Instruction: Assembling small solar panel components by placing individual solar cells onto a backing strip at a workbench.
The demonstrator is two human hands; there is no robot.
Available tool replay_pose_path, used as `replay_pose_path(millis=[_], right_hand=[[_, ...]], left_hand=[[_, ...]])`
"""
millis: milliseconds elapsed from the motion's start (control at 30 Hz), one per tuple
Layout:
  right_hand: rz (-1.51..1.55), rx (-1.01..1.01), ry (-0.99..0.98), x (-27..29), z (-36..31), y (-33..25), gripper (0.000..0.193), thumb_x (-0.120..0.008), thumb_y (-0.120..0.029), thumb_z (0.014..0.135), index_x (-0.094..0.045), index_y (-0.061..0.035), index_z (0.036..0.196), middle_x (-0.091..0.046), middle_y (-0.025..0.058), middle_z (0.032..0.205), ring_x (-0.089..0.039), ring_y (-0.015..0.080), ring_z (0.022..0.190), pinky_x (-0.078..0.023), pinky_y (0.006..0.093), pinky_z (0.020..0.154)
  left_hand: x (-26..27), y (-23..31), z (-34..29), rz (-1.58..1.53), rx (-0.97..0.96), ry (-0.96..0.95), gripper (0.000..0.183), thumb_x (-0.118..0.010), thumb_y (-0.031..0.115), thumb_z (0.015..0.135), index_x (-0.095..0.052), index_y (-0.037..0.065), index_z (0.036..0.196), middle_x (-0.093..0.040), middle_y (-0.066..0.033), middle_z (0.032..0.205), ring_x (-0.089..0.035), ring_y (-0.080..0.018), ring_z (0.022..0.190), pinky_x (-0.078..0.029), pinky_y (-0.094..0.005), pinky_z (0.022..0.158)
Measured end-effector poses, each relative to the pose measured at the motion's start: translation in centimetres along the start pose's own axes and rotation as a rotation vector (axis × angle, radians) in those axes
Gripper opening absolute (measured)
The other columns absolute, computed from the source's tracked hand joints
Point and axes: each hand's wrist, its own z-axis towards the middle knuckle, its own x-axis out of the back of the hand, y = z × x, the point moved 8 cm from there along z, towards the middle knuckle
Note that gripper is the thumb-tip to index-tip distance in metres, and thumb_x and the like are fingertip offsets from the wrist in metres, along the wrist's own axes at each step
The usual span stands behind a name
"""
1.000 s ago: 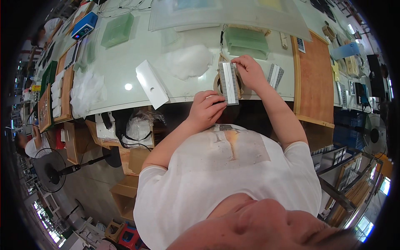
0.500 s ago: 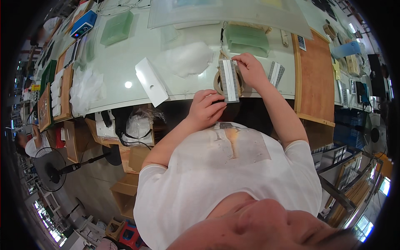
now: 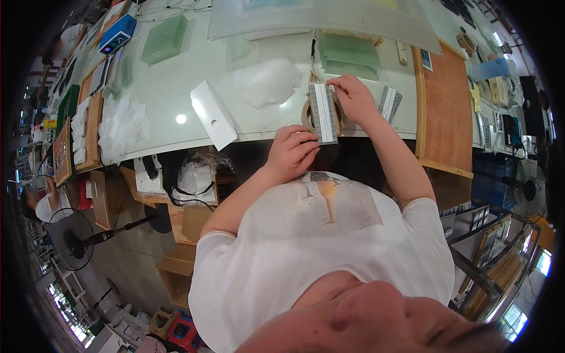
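Observation:
A narrow grey panel with white lengthwise strips and fine cross lines lies between my hands near the table's front edge. My left hand is closed with its fingertips at the panel's near left edge. My right hand pinches the far right corner. Under the panel sits a roll of tan tape, partly covered by it. Similar grey panels lie fanned just right of my right forearm. To the left are a crumpled heap of white sheet material and a white box-like piece.
Stacks of greenish glass sheets stand behind my hands, with another stack at far left. A translucent shelf overhangs the far side. A wooden board borders the right. A blue device stands at the left.
My left hand has shifted very slightly away from me along the panel's edge. The panel and my right hand look unmoved.

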Motion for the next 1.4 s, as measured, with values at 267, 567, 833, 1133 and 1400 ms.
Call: replay_pose_path(millis=[267, 567, 833, 1133, 1400], right_hand=[[-0.003, 0.029, 0.071, 1.7, -0.2, -1.2, 0.019, -0.050, -0.010, 0.088, -0.065, -0.0074, 0.099, -0.060, 0.0113, 0.096, -0.058, 0.0309, 0.092, -0.047, 0.0362, 0.080], [0.085, -0.062, 0.065, 2.4, -2.2, 0.8, 0.016, -0.054, -0.006, 0.090, -0.063, -0.0044, 0.103, -0.061, 0.0051, 0.096, -0.056, 0.0135, 0.081, -0.044, 0.0240, 0.071], [0.109, -0.049, 0.102, 3.1, -2.8, -0.1, 0.016, -0.055, -0.007, 0.091, -0.064, -0.0049, 0.103, -0.061, 0.0039, 0.096, -0.054, 0.0118, 0.079, -0.043, 0.0228, 0.070], [0.687, -0.376, -0.053, 0.7, -5.2, -3.4, 0.018, -0.059, -0.012, 0.091, -0.065, -0.0026, 0.106, -0.064, -0.0001, 0.090, -0.046, 0.0027, 0.062, -0.037, 0.0178, 0.055], [1.021, -0.585, -0.165, -1.4, -7.0, -6.1, 0.022, -0.059, -0.011, 0.091, -0.059, -0.0003, 0.110, -0.061, 0.0017, 0.081, -0.053, 0.0051, 0.056, -0.040, 0.0174, 0.045]], left_hand=[[4.2, -1.3, -0.2, 0.142, 0.085, -0.028, 0.023, -0.076, 0.007, 0.065, -0.064, 0.009, 0.084, -0.063, -0.0040, 0.101, -0.057, -0.0286, 0.098, -0.046, -0.0393, 0.084], [15.3, -8.6, -3.6, 0.435, 0.675, -0.265, 0.035, -0.083, 0.015, 0.059, -0.060, 0.004, 0.084, -0.061, -0.0090, 0.099, -0.053, -0.0301, 0.102, -0.046, -0.0376, 0.086], [16.8, -11.8, -5.7, 0.091, 0.881, -0.259, 0.027, -0.076, 0.014, 0.073, -0.066, 0.004, 0.095, -0.065, -0.0075, 0.103, -0.059, -0.0220, 0.095, -0.050, -0.0330, 0.076], [16.3, -4.2, -1.4, 0.044, 0.261, 0.595, 0.011, -0.063, -0.003, 0.081, -0.064, 0.001, 0.090, -0.064, -0.0122, 0.099, -0.062, -0.0239, 0.092, -0.053, -0.0333, 0.076], [5.6, 0.3, 5.7, -0.035, 0.058, 0.305, 0.031, -0.071, 0.004, 0.072, -0.062, 0.001, 0.101, -0.061, -0.0120, 0.099, -0.060, -0.0311, 0.085, -0.050, -0.0331, 0.075]])
